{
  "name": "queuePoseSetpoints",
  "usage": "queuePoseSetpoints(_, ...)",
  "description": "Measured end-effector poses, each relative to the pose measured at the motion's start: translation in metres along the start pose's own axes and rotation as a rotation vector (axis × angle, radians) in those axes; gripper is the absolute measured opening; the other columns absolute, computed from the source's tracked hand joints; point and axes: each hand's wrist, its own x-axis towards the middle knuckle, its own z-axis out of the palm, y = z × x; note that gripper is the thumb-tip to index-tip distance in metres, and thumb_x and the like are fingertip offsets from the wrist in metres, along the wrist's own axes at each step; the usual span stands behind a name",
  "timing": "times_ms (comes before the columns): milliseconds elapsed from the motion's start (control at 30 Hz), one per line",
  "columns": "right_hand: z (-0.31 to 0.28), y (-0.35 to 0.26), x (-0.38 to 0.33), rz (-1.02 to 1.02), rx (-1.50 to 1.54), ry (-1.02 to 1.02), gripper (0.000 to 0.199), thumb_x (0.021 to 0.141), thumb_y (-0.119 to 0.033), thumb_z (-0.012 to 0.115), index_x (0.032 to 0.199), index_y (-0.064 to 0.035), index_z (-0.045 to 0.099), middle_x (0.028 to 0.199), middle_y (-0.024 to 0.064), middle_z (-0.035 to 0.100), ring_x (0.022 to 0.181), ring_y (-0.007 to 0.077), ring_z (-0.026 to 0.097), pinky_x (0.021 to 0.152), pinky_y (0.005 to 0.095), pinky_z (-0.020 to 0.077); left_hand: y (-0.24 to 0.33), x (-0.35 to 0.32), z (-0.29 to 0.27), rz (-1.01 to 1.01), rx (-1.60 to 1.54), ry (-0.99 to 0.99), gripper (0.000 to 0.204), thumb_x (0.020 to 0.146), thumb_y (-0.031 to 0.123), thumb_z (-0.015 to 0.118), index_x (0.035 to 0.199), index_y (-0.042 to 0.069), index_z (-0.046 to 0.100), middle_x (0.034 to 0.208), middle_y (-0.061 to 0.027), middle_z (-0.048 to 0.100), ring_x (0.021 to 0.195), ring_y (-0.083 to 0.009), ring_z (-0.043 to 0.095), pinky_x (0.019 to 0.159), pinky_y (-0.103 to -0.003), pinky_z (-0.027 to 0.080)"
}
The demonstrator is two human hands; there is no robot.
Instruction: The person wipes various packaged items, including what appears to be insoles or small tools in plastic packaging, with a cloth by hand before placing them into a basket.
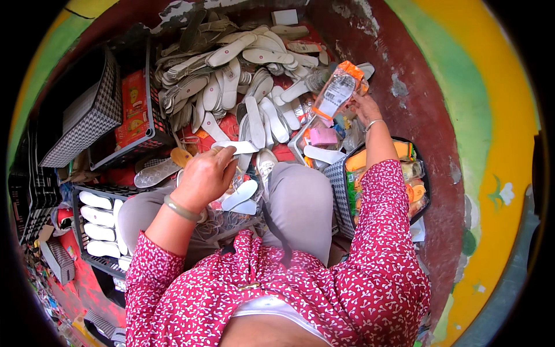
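Left hand [203, 176] pinches a white insole [236, 147] flat over the lap, w/ thumb on top, prob. to keep it level near the sole heap [231, 75]. Right hand [363, 107] grips a clear packet [338, 89] w/ orange top, raised off the black crate [341, 173] beside the knee. Packet contents unreadable; fingertips hidden behind it; left basket [81, 115] cut by the rim.
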Motion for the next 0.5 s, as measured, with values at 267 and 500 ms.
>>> queuePoseSetpoints(267,0.138,-0.070,-0.061,0.045,0.220,-0.191,0.011,0.087,-0.019,0.060,0.094,-0.0113,0.059,0.082,0.0008,0.064,0.071,0.0124,0.060,0.057,0.0262,0.0457,-0.019,0.012,-0.007,-0.121,-0.257,0.258,0.039,0.080,0.029,0.064,0.106,0.000,0.059,0.101,-0.0179,0.061,0.088,-0.0347,0.060,0.078,-0.039,0.048)
queuePoseSetpoints(500,0.308,-0.085,-0.159,-0.193,-0.079,-0.275,0.014,0.086,-0.017,0.057,0.089,-0.0032,0.060,0.069,0.0024,0.061,0.053,0.0076,0.055,0.045,0.0186,0.0415,-0.031,0.015,-0.033,-0.291,-0.662,0.176,0.092,0.060,0.039,0.082,0.131,-0.002,0.039,0.118,-0.0186,0.057,0.108,-0.0267,0.056,0.094,-0.034,0.041)
